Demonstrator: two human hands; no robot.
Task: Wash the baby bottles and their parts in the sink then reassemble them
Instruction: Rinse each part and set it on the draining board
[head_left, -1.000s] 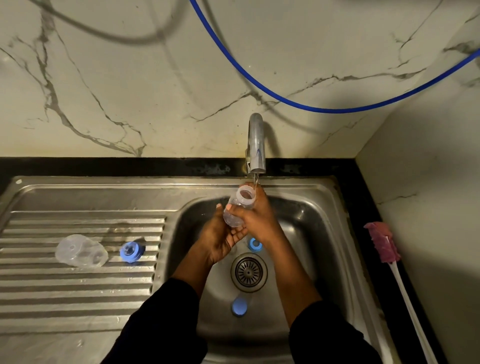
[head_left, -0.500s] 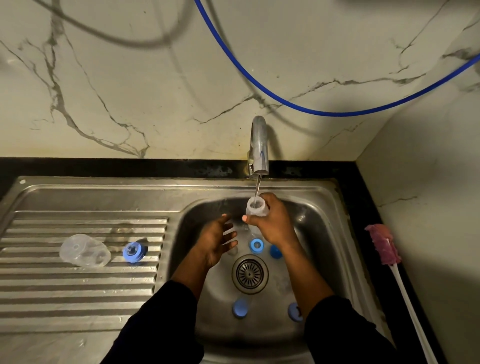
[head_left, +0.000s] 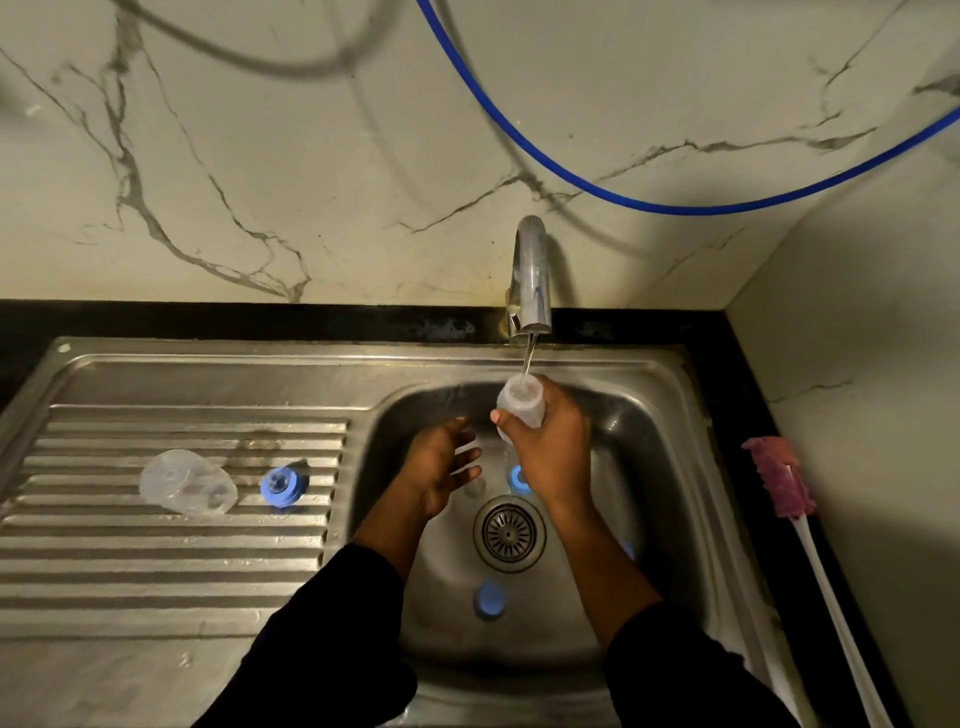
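Gripped in the right hand (head_left: 550, 452), a clear baby bottle (head_left: 521, 402) stands mouth-up over the sink (head_left: 649, 415), catching the thin stream from the tap (head_left: 531, 275). Beside it the left hand (head_left: 441, 467) hovers with fingers relaxed, holding nothing. On the drainboard (head_left: 156, 561) lie a clear cap (head_left: 184, 483) and a blue ring (head_left: 280, 486), near each other.

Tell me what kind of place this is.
Probably a home kitchen: a steel sink with ribbed drainboard, a running tap where the right hand holds a bottle, and a brush on the black counter.
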